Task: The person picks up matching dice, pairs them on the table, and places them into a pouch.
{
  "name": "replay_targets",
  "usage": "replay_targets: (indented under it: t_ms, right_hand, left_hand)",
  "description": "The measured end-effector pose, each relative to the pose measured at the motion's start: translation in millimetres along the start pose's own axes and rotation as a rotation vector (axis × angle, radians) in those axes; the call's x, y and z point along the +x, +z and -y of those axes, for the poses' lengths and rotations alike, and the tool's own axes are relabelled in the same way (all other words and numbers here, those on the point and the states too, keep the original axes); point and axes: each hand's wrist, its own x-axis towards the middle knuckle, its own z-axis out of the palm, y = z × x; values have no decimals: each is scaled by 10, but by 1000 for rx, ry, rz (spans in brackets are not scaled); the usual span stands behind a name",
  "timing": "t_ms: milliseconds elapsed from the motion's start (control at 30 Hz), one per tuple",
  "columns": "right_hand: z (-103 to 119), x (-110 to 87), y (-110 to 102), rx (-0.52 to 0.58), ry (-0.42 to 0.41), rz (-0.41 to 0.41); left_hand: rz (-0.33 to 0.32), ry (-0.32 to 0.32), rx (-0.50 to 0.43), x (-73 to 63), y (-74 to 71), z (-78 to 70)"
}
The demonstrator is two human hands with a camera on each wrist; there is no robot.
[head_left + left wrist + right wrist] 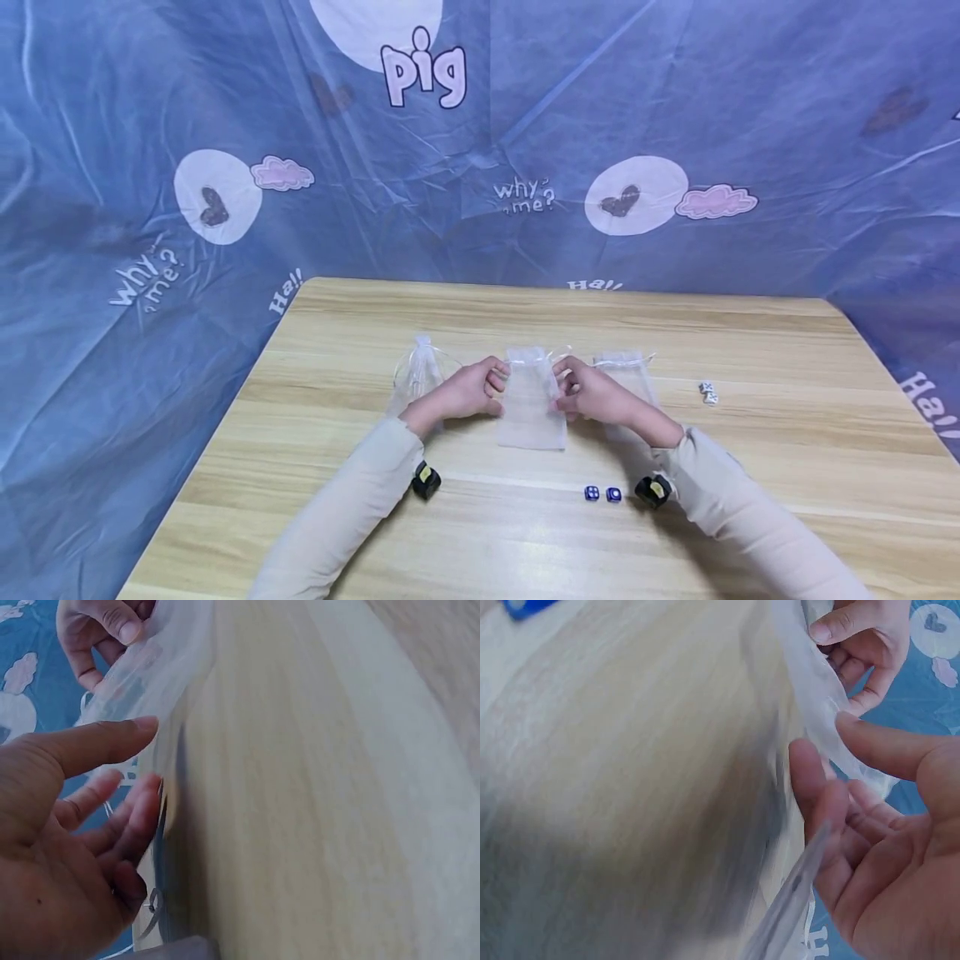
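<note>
A white sheer drawstring pouch (pixel 531 408) lies flat in the middle of the table, between both hands. My left hand (pixel 474 390) is at its left edge, with thumb and fingertips apart in the left wrist view. At the opposite edge is my right hand (pixel 592 393), its thumb (pixel 877 746) and fingers also apart beside the sheer cloth (pixel 821 697). Neither hand visibly pinches the cloth. Another sheer pouch (pixel 420 371), gathered at its neck, sits left, partly behind the left hand. A third pouch (pixel 637 379) lies flat behind the right hand and forearm.
Two blue dice (pixel 592 493) sit near the right wrist, nearer the table's front. Two white dice (pixel 708 392) lie farther right. A black wrist device (pixel 426 481) hangs at the left cuff, another (pixel 653 492) at the right. A blue printed curtain (pixel 480 233) hangs behind the wooden table (pixel 360 308).
</note>
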Motion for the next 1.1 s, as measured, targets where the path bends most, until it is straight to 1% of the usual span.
replay_targets:
  t_ms: [67,167,233,300,400,533,600,667,700,767,833,933,1000,1100]
  right_hand:
    - [4,-4,5,69,6,-8]
    - [10,-17,7,105,-7,-29]
    - [12,-30,5,107,-28,-42]
    - [17,-50,2,113,-29,-57]
    - [28,-91,-12,129,-42,-67]
    - [60,-158,-42,142,-69,-73]
    - [74,-188,-55,143,-83,-72]
    - [77,-212,-63,134,-102,-73]
    - [76,-223,-65,130,-109,-73]
    - [74,-239,-62,123,-130,-72]
    - [67,-250,-54,105,-149,-70]
    - [66,-258,-38,87,-164,-62]
    - [67,-262,-31,80,-174,-51]
    - [79,-266,-27,77,-186,-40]
  left_hand:
    - [9,28,-79,-21,-10,-2]
    - [12,54,-168,-44,-32,0]
    - [-2,71,-198,-59,-55,-1]
    - [-34,88,-210,-78,-88,-4]
    - [-101,98,-221,-111,-154,-19]
    - [-193,101,-185,-161,-255,-61]
    - [-221,103,-156,-183,-297,-88]
    - [-226,109,-140,-196,-326,-115]
    - [-217,115,-136,-198,-333,-125]
    - [-176,137,-134,-201,-337,-146]
    - [-117,172,-140,-193,-324,-152]
    - [-30,225,-179,-178,-290,-147]
    - [2,240,-225,-169,-268,-142]
    - [19,248,-290,-166,-251,-148]
